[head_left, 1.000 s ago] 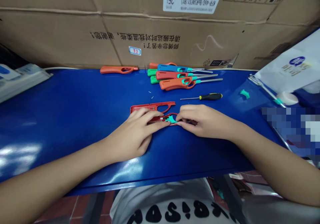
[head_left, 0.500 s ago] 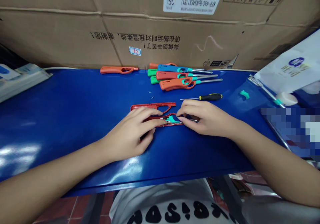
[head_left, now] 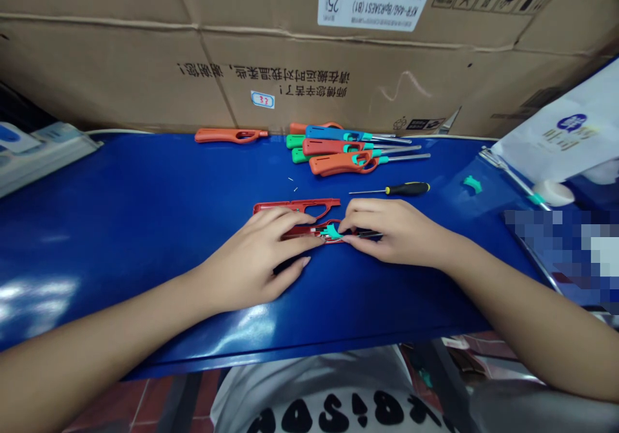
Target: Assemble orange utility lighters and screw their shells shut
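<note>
An opened red lighter body (head_left: 304,230) lies in the middle of the blue table (head_left: 145,227), with a teal trigger piece (head_left: 331,231) set in it. My left hand (head_left: 256,259) rests on its left part, fingers pressed down along the shell. My right hand (head_left: 391,230) pinches the lighter at the trigger, thumb and fingers closed, and covers its metal tube. A second red shell half (head_left: 296,207) lies just behind, touching neither hand.
Several assembled lighters (head_left: 348,149) in orange, blue and green are piled at the back. A lone orange lighter shell (head_left: 229,136) lies to their left. A screwdriver (head_left: 396,189), a loose teal part (head_left: 472,183), a white bag (head_left: 565,136) and cardboard boxes (head_left: 290,46) surround the spot.
Both hands stay on the red lighter body with only small finger shifts; the left thumb has spread out toward the table's near side.
</note>
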The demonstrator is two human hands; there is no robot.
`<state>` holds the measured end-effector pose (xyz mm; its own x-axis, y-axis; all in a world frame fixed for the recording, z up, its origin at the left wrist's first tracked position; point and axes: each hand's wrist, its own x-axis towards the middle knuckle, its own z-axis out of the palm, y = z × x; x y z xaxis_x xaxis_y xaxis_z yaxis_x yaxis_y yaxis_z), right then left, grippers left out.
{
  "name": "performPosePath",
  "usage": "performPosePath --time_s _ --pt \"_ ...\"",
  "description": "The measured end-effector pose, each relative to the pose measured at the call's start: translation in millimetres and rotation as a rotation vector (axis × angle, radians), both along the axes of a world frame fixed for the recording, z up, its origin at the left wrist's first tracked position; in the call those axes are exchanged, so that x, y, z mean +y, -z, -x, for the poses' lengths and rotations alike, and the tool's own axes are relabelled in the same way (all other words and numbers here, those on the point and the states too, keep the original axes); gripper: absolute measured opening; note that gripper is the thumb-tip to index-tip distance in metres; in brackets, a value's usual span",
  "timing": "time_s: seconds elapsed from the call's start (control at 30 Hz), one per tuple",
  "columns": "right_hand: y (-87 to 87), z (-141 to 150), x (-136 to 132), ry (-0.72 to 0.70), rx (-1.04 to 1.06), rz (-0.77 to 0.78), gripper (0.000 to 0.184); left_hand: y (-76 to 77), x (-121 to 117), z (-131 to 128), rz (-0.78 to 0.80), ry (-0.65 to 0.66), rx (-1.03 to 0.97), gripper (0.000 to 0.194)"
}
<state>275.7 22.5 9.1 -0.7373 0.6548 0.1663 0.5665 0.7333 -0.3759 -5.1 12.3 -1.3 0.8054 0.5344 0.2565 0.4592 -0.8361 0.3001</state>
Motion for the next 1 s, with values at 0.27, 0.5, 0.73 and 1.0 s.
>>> performPosePath --time_s 0.27,0.5,0.73,1.0 --pt "0.9 3.2 -0.7 0.009 -0.022 0.028 0.014 2.8 -0.2 -0.4 0.03 0.009 0.04 0.041" --pt "0.6 5.5 -2.9 0.025 -0.05 -0.01 0.016 3.8 -1.2 -1.1 0.036 -0.001 0.03 0.041" --pt "3.3 5.0 0.1 0.036 0.02 -0.001 0.018 4.8 -0.7 -0.1 0.038 0.005 0.006 0.041" --pt "9.3 0.9 9.0 0.103 -0.03 -0.135 0.045 -5.9 9.8 4.4 -0.043 -0.24 -0.03 0.03"
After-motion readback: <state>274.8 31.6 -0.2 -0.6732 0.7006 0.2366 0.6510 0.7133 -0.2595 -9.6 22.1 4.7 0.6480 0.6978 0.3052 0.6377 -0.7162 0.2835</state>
